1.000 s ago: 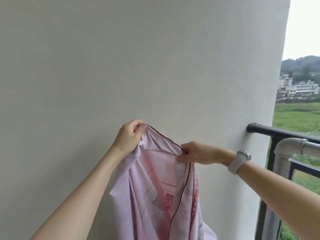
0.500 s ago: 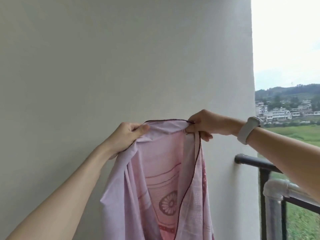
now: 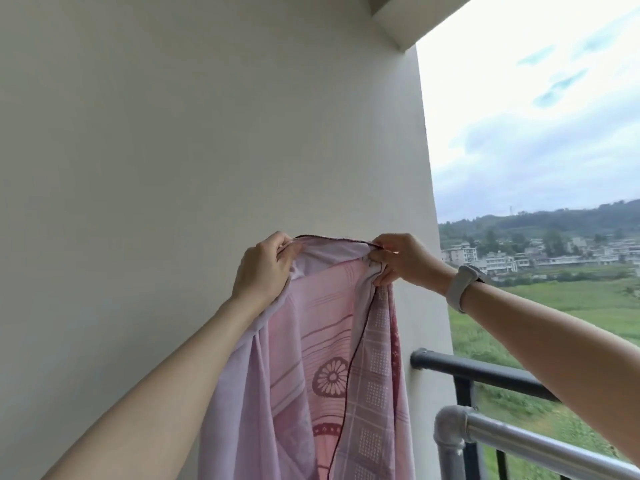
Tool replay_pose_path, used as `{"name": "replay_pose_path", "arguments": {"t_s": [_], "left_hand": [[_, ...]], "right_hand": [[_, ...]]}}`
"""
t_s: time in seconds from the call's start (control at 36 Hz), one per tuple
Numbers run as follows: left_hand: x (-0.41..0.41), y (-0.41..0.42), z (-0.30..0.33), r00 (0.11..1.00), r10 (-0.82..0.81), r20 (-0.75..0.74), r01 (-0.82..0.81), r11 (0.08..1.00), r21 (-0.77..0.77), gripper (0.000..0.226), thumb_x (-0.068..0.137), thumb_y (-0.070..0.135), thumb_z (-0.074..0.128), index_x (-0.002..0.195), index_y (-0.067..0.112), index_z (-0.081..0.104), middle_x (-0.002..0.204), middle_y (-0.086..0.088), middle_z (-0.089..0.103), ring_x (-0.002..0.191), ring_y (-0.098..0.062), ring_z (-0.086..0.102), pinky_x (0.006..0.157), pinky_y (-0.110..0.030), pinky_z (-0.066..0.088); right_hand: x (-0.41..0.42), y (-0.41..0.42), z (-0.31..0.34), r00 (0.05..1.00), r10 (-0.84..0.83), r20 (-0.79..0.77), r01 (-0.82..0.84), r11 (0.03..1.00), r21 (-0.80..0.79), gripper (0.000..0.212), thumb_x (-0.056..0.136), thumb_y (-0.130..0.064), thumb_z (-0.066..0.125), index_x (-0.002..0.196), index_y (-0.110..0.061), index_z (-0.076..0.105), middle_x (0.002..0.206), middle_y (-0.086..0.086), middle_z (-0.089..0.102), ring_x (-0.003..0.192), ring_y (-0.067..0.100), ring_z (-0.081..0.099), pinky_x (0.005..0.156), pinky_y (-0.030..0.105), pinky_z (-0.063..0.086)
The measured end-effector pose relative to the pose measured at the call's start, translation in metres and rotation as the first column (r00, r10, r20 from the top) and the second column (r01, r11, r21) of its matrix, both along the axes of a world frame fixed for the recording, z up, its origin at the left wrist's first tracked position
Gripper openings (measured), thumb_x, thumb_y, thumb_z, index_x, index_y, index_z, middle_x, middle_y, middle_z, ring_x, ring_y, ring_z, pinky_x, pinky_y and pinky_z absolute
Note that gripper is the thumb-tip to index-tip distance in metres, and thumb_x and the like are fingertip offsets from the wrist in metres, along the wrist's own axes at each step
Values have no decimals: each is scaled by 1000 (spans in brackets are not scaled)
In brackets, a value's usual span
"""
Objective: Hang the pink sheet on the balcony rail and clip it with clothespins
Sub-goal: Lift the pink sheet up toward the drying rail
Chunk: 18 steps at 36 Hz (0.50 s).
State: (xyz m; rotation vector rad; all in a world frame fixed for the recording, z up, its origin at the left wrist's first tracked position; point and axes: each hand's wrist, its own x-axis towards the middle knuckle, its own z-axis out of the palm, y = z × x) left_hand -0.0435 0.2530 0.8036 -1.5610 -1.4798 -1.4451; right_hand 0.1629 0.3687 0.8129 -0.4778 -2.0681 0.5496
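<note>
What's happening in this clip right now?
A person holds a pink patterned sheet up in front of a plain white wall, left hand and right hand each pinching its dark-trimmed top edge. The sheet hangs down between the arms. It is not yet on the black balcony rail at lower right, and no clothespins are visible.

A plain off-white wall (image 3: 173, 150) filled most of the view, running up to a ceiling beam (image 3: 408, 19) at the top. Past the wall's edge the sky (image 3: 536, 116) was pale and cloudy. Below it ran a wooded ridge (image 3: 554, 220), with a cluster of light-coloured buildings (image 3: 502, 258) at its foot. Nearer lay a green field (image 3: 571, 299). A white smartwatch (image 3: 460, 285) sat on the wrist to the right.
</note>
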Motion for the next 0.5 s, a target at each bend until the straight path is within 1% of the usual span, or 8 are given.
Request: {"name": "replay_pose_path", "arguments": {"t_s": [0.08, 0.17, 0.22, 0.28, 0.33, 0.36, 0.42, 0.5], "left_hand": [[33, 18, 26, 999, 31, -38, -30, 999, 43, 24, 93, 34, 49, 81, 15, 56, 64, 1, 61, 74, -31, 59, 67, -35, 45], [70, 32, 46, 997, 43, -61, -36, 994, 98, 27, 93, 37, 46, 83, 14, 55, 68, -3, 64, 75, -33, 59, 67, -37, 47], [97, 42, 55, 996, 35, -83, -25, 993, 116, 28, 93, 39, 45, 83, 14, 54, 68, -3, 65, 75, -33, 59, 69, -39, 48], [123, 52, 55, 995, 19, -96, -10, 996, 91, 28, 93, 39, 45, 83, 15, 54, 68, -3, 66, 75, -32, 61, 71, -41, 49], [142, 61, 47, 992, -14, -123, 16, 1000, 12, 25, 93, 40, 46, 83, 17, 53, 67, -3, 65, 73, -31, 64, 70, -42, 51], [150, 65, 40, 990, -30, -139, 26, 999, -31, 25, 93, 40, 46, 84, 18, 52, 67, -5, 64, 73, -31, 64, 69, -43, 51], [166, 67, 26, 986, -46, -159, 31, 995, -97, 25, 93, 41, 46, 86, 18, 53, 68, -8, 64, 73, -32, 65, 67, -43, 51], [190, 61, 14, 990, -76, -121, 64, 993, -99, 23, 93, 39, 47, 84, 18, 53, 67, -6, 64, 69, -30, 64, 68, -42, 51]], "right_hand": [[31, 13, 23, 994, -64, -91, 76, 987, 139, 15, 92, -7, 51, 83, -15, 60, 90, 16, 68, 63, 30, 68, 66, 43, 57], [60, 26, 46, 979, -106, -172, 143, 965, 220, 13, 91, -6, 51, 89, -10, 63, 87, 16, 68, 60, 25, 68, 61, 35, 57], [82, 38, 54, 972, -137, -193, 183, 951, 250, 13, 92, -8, 51, 91, -7, 63, 87, 14, 69, 60, 21, 68, 61, 35, 57], [108, 52, 54, 970, -174, -171, 215, 940, 264, 14, 93, -9, 50, 92, -5, 63, 87, 12, 69, 62, 21, 68, 66, 40, 56], [133, 64, 48, 967, -228, -115, 252, 925, 285, 14, 92, -10, 50, 90, -6, 64, 87, 11, 69, 69, 25, 67, 72, 43, 54], [145, 68, 44, 963, -258, -80, 270, 912, 308, 14, 92, -10, 51, 89, -7, 65, 86, 11, 69, 72, 26, 66, 74, 43, 53], [166, 69, 35, 952, -304, -27, 294, 888, 353, 16, 91, -11, 52, 84, -12, 66, 84, 9, 70, 72, 25, 63, 73, 39, 51], [192, 61, 26, 952, -307, -6, 287, 883, 372, 20, 91, -10, 52, 77, -22, 61, 79, 3, 68, 64, 16, 59, 67, 33, 49]]}}
